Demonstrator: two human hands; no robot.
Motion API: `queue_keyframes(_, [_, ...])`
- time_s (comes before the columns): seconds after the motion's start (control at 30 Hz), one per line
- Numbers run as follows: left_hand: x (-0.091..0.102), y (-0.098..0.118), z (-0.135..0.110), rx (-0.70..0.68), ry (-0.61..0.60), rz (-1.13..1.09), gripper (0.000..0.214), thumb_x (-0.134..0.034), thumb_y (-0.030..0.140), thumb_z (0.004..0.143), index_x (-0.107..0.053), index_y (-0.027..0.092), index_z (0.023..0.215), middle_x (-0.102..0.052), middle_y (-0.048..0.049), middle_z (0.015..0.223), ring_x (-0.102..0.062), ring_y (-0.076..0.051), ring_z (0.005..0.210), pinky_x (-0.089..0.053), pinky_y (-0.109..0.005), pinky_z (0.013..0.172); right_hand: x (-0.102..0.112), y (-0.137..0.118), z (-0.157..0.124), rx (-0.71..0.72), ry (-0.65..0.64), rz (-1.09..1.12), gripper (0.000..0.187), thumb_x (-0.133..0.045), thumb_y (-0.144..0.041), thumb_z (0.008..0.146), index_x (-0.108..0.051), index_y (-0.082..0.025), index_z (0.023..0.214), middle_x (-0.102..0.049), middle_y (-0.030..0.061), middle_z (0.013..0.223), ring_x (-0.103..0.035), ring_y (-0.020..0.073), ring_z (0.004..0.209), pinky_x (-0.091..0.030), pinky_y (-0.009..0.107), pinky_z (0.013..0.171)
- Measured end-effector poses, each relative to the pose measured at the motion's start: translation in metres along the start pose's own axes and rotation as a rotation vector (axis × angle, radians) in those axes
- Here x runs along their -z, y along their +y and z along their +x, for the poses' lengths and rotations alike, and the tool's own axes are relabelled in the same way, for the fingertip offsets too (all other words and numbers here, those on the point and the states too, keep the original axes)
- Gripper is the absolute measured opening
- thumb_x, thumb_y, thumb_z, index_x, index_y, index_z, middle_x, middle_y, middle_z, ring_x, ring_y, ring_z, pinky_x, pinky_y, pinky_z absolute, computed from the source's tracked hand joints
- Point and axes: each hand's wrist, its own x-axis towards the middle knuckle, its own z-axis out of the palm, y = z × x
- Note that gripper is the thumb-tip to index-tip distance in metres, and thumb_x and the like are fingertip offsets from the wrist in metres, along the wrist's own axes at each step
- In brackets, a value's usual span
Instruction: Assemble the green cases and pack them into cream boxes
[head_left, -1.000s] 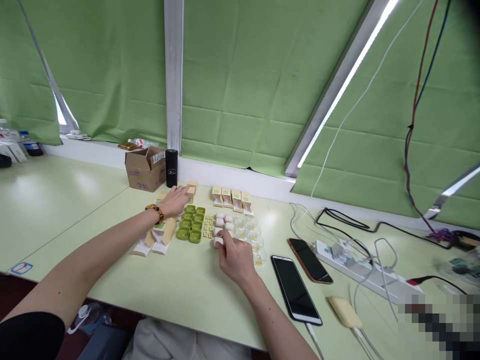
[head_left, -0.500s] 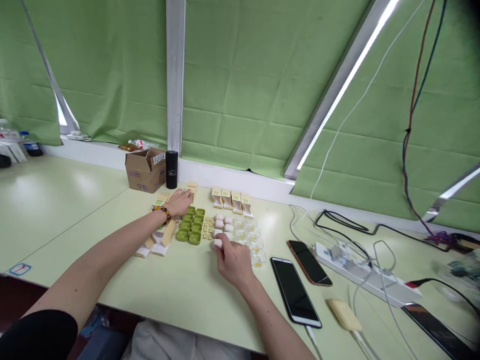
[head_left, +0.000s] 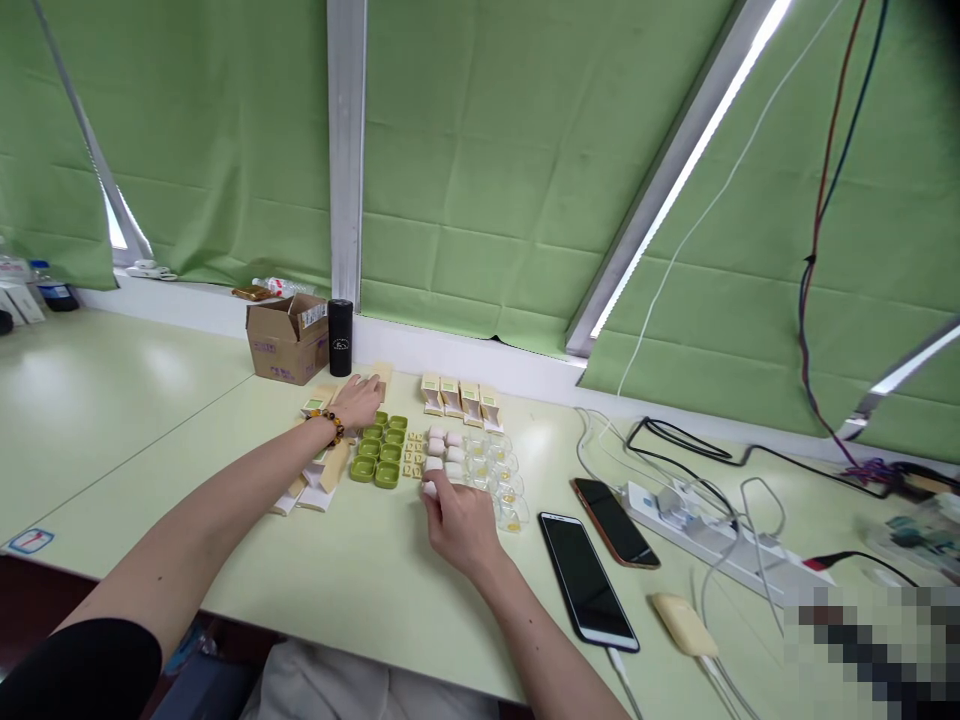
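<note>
My left hand (head_left: 358, 400) reaches over the back of the rows, fingers stretched out beside a cream cardboard piece (head_left: 383, 376). Just below it sit small green square trays (head_left: 364, 468) in two columns. My right hand (head_left: 463, 520) is closed, thumb and forefinger pinching a small whitish block (head_left: 429, 489) at the near end of the block rows. Similar pale pink and white blocks (head_left: 436, 447) stand beyond it. Left of these lie tiny yellowish pieces (head_left: 412, 455); to the right are clear plastic cups (head_left: 508, 487) with yellow spots inside.
Open cream boxes (head_left: 460, 398) line the back; more cream boxes (head_left: 319, 490) lie under my left forearm. A brown carton (head_left: 287, 340) and black tumbler (head_left: 340, 338) stand behind. Phones (head_left: 589, 580), a power strip (head_left: 705, 535) and cables occupy the right.
The view has shifted slightly. Both hands keep nearly the same places among the things, the right still pinching the whitish block.
</note>
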Motion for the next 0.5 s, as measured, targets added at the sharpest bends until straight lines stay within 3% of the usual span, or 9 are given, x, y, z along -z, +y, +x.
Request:
queue_keyframes(0.13, [0.014, 0.004, -0.004, 0.004, 0.060, -0.049, 0.020, -0.062, 0.020, 0.090, -0.069, 0.015, 0.108, -0.058, -0.0228, 0.145, -0.068, -0.032, 0.111, -0.035, -0.051, 0.109, -0.002, 0.001, -0.001, -0.004, 0.002, 0.018, 0.021, -0.055, -0.022, 0.097, -0.063, -0.024, 0.115, -0.075, -0.0001, 0.073, -0.063, 0.0178, 0.060, -0.018, 0.031, 0.058])
queue_keyframes(0.27, [0.041, 0.016, -0.015, -0.013, 0.173, -0.096, 0.034, -0.043, 0.016, 0.098, -0.070, 0.019, 0.118, -0.061, -0.0166, 0.147, -0.062, -0.032, 0.126, -0.035, -0.052, 0.107, -0.002, 0.000, -0.001, 0.013, -0.001, 0.024, 0.015, -0.056, -0.021, 0.097, -0.065, -0.024, 0.108, -0.075, 0.0003, 0.075, -0.063, 0.0169, 0.062, -0.018, 0.031, 0.058])
queue_keyframes(0.33, [0.056, 0.026, -0.027, -0.029, 0.219, -0.125, 0.037, -0.038, 0.017, 0.102, -0.068, 0.020, 0.122, -0.067, -0.0134, 0.140, -0.062, -0.030, 0.127, -0.036, -0.050, 0.106, -0.002, -0.001, -0.001, 0.023, -0.018, 0.014, 0.011, -0.057, -0.021, 0.096, -0.066, -0.023, 0.102, -0.075, 0.0010, 0.075, -0.062, 0.0163, 0.061, -0.018, 0.031, 0.058])
queue_keyframes(0.4, [0.066, 0.040, -0.044, -0.060, 0.274, -0.206, 0.032, -0.041, 0.020, 0.102, -0.071, 0.019, 0.112, -0.073, -0.0129, 0.127, -0.066, -0.029, 0.117, -0.039, -0.049, 0.102, -0.002, -0.003, -0.001, 0.044, -0.042, 0.013, 0.009, -0.058, -0.020, 0.096, -0.067, -0.023, 0.097, -0.075, 0.0015, 0.075, -0.062, 0.0161, 0.062, -0.018, 0.031, 0.058])
queue_keyframes(0.5, [0.069, 0.059, -0.075, -0.090, 0.241, -0.259, 0.028, -0.045, 0.022, 0.101, -0.073, 0.021, 0.106, -0.077, -0.0111, 0.111, -0.069, -0.028, 0.105, -0.044, -0.047, 0.096, -0.004, -0.006, -0.002, 0.093, -0.082, 0.018, 0.008, -0.060, -0.018, 0.094, -0.067, -0.022, 0.093, -0.077, 0.0024, 0.080, -0.063, 0.0165, 0.065, -0.020, 0.030, 0.058])
